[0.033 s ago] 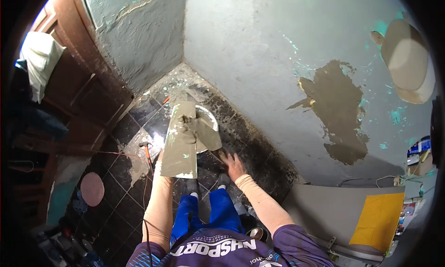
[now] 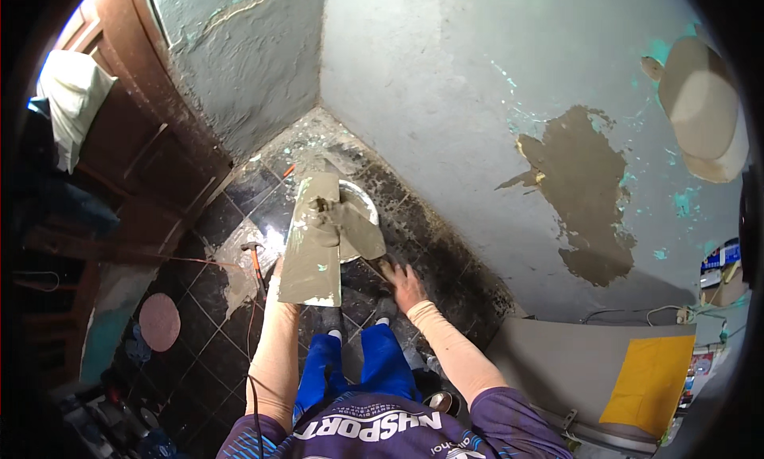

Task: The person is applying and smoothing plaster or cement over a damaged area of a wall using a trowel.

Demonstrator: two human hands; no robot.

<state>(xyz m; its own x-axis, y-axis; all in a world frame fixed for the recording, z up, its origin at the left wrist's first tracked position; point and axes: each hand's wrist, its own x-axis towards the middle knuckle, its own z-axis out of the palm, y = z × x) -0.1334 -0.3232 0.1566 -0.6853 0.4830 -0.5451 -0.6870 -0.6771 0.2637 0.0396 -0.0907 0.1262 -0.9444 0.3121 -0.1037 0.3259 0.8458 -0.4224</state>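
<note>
My left hand (image 2: pixel 278 269) holds up a long rectangular plasterer's hawk (image 2: pixel 304 272) from below. Its fingers are hidden behind the board. Grey wet mortar (image 2: pixel 322 212) is heaped near the hawk's far end, and some smears its surface. My right hand (image 2: pixel 409 287) is closed around the handle of a trowel (image 2: pixel 362 233), whose mortar-coated blade reaches left to the hawk's right edge and touches the heap. Beneath the two tools, a round bucket (image 2: pixel 371 207) with a white rim is partly covered from sight.
A hammer (image 2: pixel 254 256) with an orange handle rests on dark floor tiles, left of the hawk. Fresh mortar (image 2: pixel 585 196) patches the grey wall at right. A brown door (image 2: pixel 159 160) stands at left, a pink round object (image 2: pixel 160 322) before it. A grey panel (image 2: pixel 549 355) stands lower right.
</note>
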